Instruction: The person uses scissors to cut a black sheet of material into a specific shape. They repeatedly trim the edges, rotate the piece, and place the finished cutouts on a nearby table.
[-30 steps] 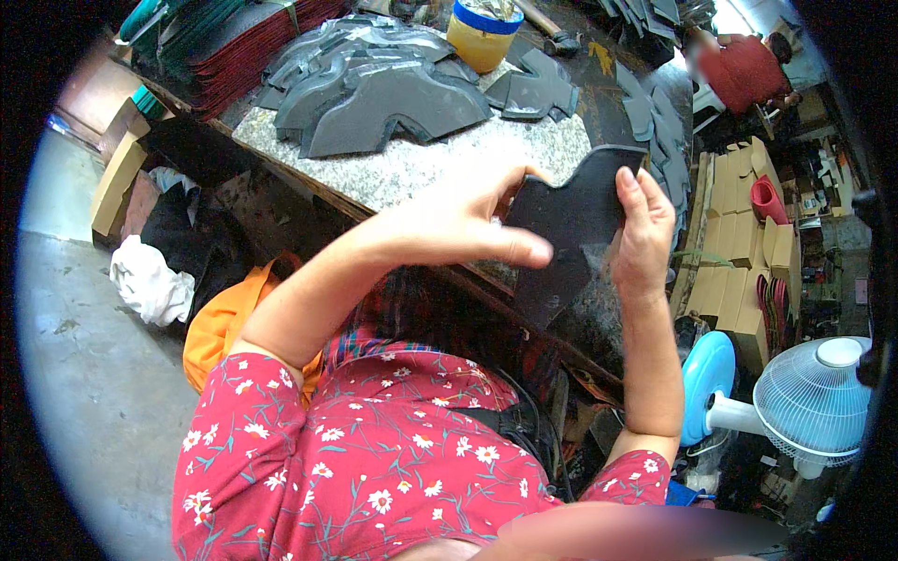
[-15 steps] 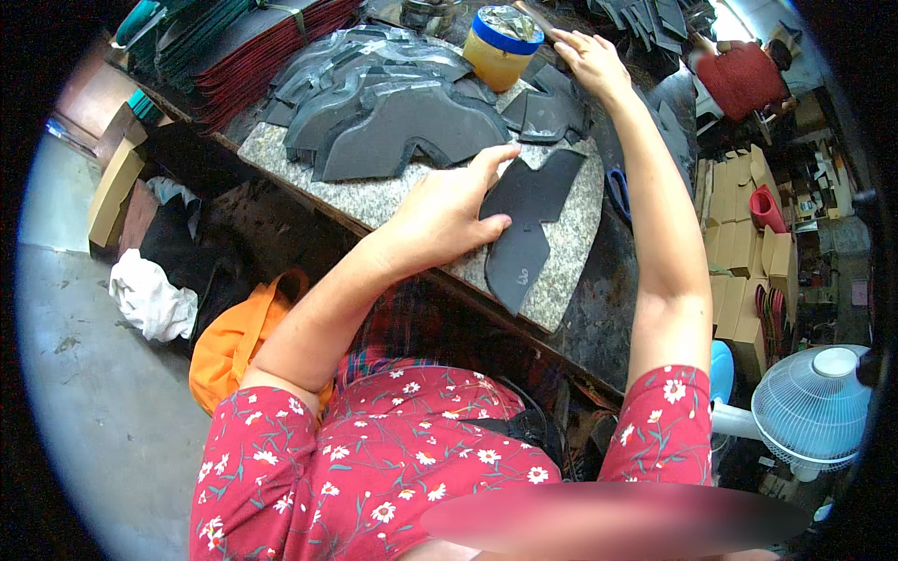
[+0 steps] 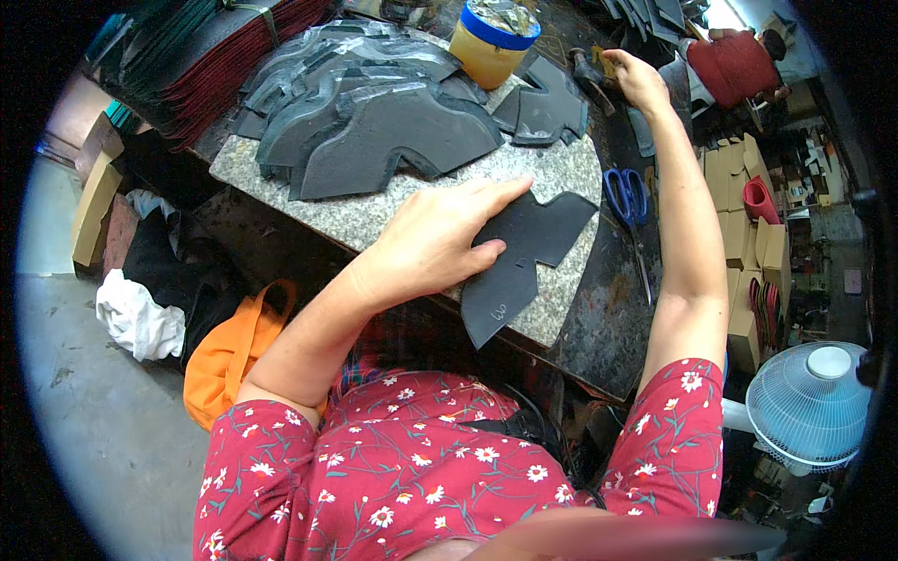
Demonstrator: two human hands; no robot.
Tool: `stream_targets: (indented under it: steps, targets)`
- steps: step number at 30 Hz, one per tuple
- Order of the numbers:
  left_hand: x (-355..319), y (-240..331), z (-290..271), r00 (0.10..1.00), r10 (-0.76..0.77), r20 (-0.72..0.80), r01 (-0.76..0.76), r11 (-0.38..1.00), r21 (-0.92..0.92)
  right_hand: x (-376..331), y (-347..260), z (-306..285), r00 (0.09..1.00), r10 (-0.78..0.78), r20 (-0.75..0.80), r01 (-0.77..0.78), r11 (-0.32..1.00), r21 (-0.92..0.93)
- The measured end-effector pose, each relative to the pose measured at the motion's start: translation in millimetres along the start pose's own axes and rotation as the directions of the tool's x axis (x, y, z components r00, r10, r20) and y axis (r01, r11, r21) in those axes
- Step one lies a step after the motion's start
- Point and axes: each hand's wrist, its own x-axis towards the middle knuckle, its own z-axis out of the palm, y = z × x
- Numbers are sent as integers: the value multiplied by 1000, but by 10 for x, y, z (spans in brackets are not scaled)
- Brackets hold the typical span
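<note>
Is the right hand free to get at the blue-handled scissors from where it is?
Probably yes: the right hand is stretched past the scissors, which lie uncovered beside its forearm.

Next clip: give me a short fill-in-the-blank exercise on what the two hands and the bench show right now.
1. The left hand lies flat on a dark cut piece that rests on the ____ slab.
2. The right hand reaches far across the bench toward a ____.
3. The scissors right of the slab have ____ handles.
4. The yellow tub behind the stacked pieces has a ____ rim.

Missing words: granite; hammer; blue; blue
</note>
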Motion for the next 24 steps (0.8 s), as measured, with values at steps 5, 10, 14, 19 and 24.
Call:
stream_targets:
  steps: [5,10,14,19,24]
  targets:
    - [10,35,-33,999,-35,25,36,999,-31,-47,340,180,947,-39,318,129,955,-269]
    - [25,26,-37,989,-137,52,142,983,-115,-199,322,-35,968,-239,73,250,925,-286]
    - [36,-5,-1,989,-143,34,147,982,-121,-722,142,-516,984,-36,-176,3,983,-184]
    - [-17,-2,15,999,-43,34,37,986,161,-1968,-342,-982,991,78,-107,33,636,771]
    - [-50,-20,-6,992,-123,19,119,979,166,-2777,-1045,-1127,973,203,-109,-46,634,772]
